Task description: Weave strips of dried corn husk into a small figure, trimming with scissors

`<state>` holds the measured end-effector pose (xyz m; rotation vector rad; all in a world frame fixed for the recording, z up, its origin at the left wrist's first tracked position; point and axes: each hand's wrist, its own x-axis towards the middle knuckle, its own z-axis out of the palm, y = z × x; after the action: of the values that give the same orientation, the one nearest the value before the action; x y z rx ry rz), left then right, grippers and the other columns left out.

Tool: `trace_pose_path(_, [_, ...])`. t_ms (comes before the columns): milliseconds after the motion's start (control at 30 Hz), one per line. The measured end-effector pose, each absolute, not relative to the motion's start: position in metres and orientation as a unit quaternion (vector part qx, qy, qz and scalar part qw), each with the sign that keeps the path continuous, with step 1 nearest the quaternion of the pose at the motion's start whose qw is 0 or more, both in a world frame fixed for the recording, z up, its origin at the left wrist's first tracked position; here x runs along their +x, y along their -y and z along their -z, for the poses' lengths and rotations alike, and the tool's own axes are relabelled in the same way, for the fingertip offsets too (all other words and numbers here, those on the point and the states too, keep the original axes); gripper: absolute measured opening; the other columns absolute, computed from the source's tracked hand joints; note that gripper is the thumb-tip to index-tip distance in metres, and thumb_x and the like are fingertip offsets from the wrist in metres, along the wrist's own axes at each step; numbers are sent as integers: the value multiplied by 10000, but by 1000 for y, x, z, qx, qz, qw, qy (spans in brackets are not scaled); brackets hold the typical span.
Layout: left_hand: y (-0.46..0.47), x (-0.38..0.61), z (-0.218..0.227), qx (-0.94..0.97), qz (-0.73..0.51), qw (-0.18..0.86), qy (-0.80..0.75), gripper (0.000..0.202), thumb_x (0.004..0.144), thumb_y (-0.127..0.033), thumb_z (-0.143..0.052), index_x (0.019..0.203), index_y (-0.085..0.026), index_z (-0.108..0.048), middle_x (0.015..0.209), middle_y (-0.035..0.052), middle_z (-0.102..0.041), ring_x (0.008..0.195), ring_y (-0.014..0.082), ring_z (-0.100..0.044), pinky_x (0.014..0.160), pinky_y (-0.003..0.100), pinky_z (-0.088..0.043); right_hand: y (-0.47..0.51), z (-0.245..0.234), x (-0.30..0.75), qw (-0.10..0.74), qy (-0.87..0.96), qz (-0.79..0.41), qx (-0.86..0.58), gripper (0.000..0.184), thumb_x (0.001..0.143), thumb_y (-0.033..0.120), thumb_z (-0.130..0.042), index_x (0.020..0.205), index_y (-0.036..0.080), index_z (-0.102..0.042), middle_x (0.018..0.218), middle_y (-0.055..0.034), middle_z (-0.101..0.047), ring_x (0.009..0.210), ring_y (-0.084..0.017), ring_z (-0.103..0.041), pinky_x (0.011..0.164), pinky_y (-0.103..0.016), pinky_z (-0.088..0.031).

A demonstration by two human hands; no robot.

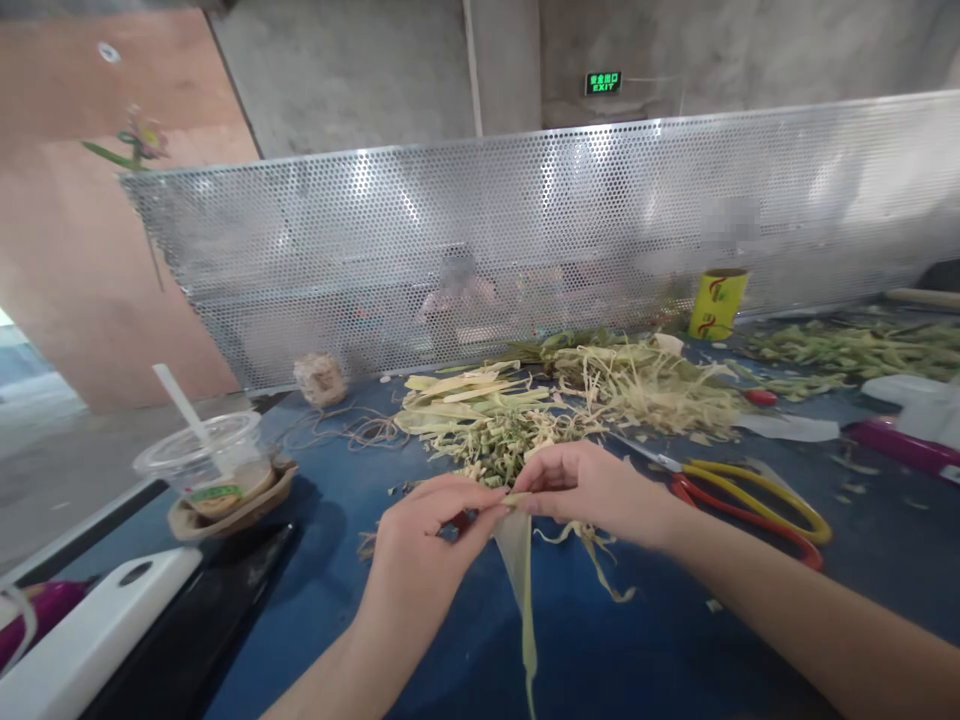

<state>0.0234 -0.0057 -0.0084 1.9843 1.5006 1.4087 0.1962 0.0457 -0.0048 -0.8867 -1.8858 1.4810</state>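
Observation:
My left hand (433, 535) and my right hand (592, 490) meet over the table, fingertips almost touching. Between them is a pale green husk strip (525, 600), pinched at its top end by both hands. Its thin, see-through lower part hangs down and narrows to a point. Just beyond my fingers lies a heap of small curled green-yellow plant pieces (502, 440), partly covered by my hands. Below my right hand, curly dry shreds (600, 570) rest on the blue table (630, 650). Scissors (757, 500) with yellow and red handles lie to the right of that hand.
Loose husk strips (472, 395) and a shredded pile (652, 385) lie farther back. A twine ball (320, 379), a drink cup (217, 465), a white device (105, 630) and a black flat object (202, 620) are left. A yellow tube (718, 305) stands by the perforated metal screen (375, 230).

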Motion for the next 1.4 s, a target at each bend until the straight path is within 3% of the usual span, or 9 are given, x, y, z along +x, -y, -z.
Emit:
trace_pose_path(100, [4,24,6,664,-482,220,-528,90,618,-252,-679,672,-189,-712,684,37,-675,577,129,-576,502,209,-456,-45,4,197,298,714,-542,-329,133,689,246,-651,732,135,-593,643,6,-577,590,-60,-517,578,-184,-425])
trace_pose_path(233, [0,21,7,600,-442,427,-513,220,623,-300,-689,805,-177,-689,644,6,-645,419,52,-440,413,181,-383,-47,6,200,309,722,-542,-299,123,691,234,-646,749,138,-594,682,-8,-599,615,-71,-535,587,-196,-430])
trace_pose_path(333, [-2,19,9,572,-422,497,-497,237,620,-310,-699,805,-163,-682,653,-3,-623,411,29,-413,416,168,-359,-49,7,201,304,722,-548,-294,122,679,222,-655,741,133,-599,706,-18,-612,627,-71,-544,596,-195,-433])
trace_pose_path(433, [-2,19,9,581,-403,500,-501,246,661,-336,-665,815,-145,-687,598,-4,-593,416,37,-422,439,179,-362,-49,6,201,304,725,-540,-300,124,669,215,-661,733,130,-596,667,-5,-595,595,-63,-532,562,-184,-426])
trace_pose_path(567, [0,19,7,603,-398,485,-492,243,717,-349,-606,849,-167,-698,674,16,-631,440,48,-446,469,192,-386,-46,2,199,312,723,-525,-323,134,661,203,-668,727,139,-572,600,23,-549,547,-54,-505,530,-177,-422])
trace_pose_path(833, [0,18,7,604,-446,422,-509,205,632,-272,-687,815,-187,-720,624,16,-660,439,55,-455,466,182,-409,-46,8,196,291,726,-530,-326,210,689,334,-646,779,154,-584,727,-17,-622,662,-95,-571,621,-219,-449])
trace_pose_path(1100, [1,21,5,607,-453,396,-519,217,650,-282,-669,836,-183,-718,554,2,-627,420,61,-454,460,193,-417,-43,7,196,312,728,-522,-317,148,688,263,-641,718,145,-559,644,9,-582,596,-74,-541,583,-203,-432])
trace_pose_path(1233, [3,21,3,623,-463,358,-518,191,630,-275,-680,791,-181,-721,654,22,-656,430,66,-470,445,197,-419,-42,4,195,309,721,-532,-318,184,708,315,-631,764,149,-575,590,33,-534,507,-42,-455,487,-173,-370])
trace_pose_path(1400, [2,21,5,606,-458,404,-510,256,638,-305,-678,857,-177,-707,672,34,-675,446,74,-497,474,210,-454,-44,5,194,329,703,-543,-320,182,694,313,-648,736,147,-584,603,29,-553,513,-36,-462,489,-165,-366])
